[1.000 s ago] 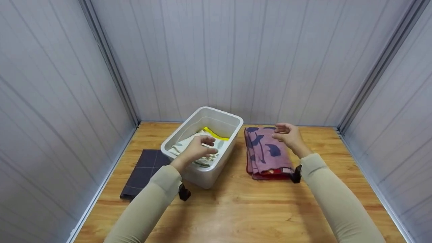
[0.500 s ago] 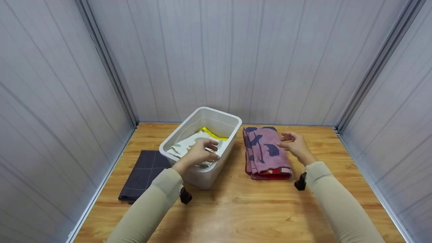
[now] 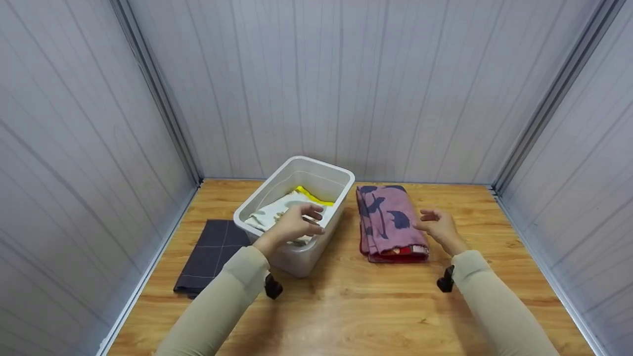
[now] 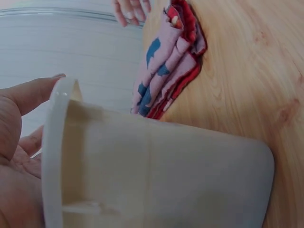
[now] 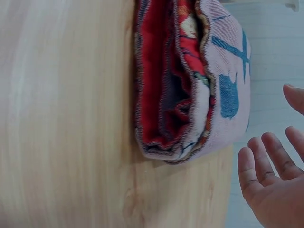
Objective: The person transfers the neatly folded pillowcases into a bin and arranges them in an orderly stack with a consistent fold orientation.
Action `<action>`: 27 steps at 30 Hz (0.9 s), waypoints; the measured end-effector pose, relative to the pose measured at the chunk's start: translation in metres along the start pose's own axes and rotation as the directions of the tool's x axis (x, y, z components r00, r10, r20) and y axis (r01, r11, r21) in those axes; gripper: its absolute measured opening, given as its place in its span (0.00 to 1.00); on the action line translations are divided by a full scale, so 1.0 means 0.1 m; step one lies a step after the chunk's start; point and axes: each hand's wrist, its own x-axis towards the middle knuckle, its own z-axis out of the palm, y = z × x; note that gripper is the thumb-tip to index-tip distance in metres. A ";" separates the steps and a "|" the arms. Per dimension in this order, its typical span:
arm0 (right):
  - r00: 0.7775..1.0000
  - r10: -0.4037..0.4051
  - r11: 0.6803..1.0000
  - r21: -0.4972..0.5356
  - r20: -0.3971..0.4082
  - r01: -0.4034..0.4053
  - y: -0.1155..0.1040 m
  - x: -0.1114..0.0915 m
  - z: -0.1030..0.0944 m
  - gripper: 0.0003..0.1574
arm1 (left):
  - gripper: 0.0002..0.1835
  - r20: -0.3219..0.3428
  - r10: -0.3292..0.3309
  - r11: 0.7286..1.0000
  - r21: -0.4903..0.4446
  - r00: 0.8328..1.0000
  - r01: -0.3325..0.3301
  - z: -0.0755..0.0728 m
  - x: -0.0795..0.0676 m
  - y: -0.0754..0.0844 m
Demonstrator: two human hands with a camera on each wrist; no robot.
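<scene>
A white plastic bin [image 3: 341, 207] stands turned at an angle, with a pale patterned cloth [image 3: 277, 207] and a yellow-edged piece [image 3: 316, 198] inside. Over its near end hangs my left hand [image 3: 292, 223], fingers loosely bent and holding nothing. In the left wrist view its thumb lies close to the bin's rim [image 4: 53, 142]; whether they touch I cannot tell. To the right of the bin lies a folded pink-purple cloth [image 3: 388, 220] with dark blue shapes and a red inner side. My right hand [image 3: 441, 229] hovers by its right edge, fingers apart from it and relaxed [image 5: 278, 185].
A folded dark grey cloth [image 3: 212, 257] with thin pale lines lies left of the bin, partly behind the left forearm. The wooden tabletop [image 3: 366, 311] is bounded by pale panel walls [image 3: 316, 89] at the back and both sides.
My right hand has drawn back toward me and to the right, off the pink-purple cloth. The left hand has shifted slightly right over the bin. The cloths stay in place.
</scene>
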 end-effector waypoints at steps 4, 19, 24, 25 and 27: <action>1.000 0.016 0.999 -0.031 -0.004 -0.016 0.11 -0.03 0.02 0.39 | 0.31 -0.003 0.034 0.999 0.013 0.999 -0.034 0.02 0.02 0.07; 0.988 0.154 0.988 0.014 0.002 -0.154 0.39 -0.14 0.11 0.45 | 0.28 -0.040 0.128 0.987 -0.087 0.991 -0.131 0.10 0.08 0.34; 0.988 0.153 0.988 -0.023 -0.013 -0.154 0.44 -0.14 0.14 0.45 | 0.29 -0.024 0.151 0.982 -0.109 0.988 -0.152 0.19 0.05 0.44; 0.988 0.155 0.988 -0.022 -0.013 -0.156 0.45 -0.14 0.15 0.45 | 0.29 -0.021 0.155 0.981 -0.112 0.988 -0.156 0.20 0.05 0.46; 0.987 0.163 0.987 -0.011 -0.007 -0.163 0.45 -0.14 0.16 0.46 | 0.28 -0.022 0.164 0.980 -0.114 0.986 -0.165 0.23 0.04 0.49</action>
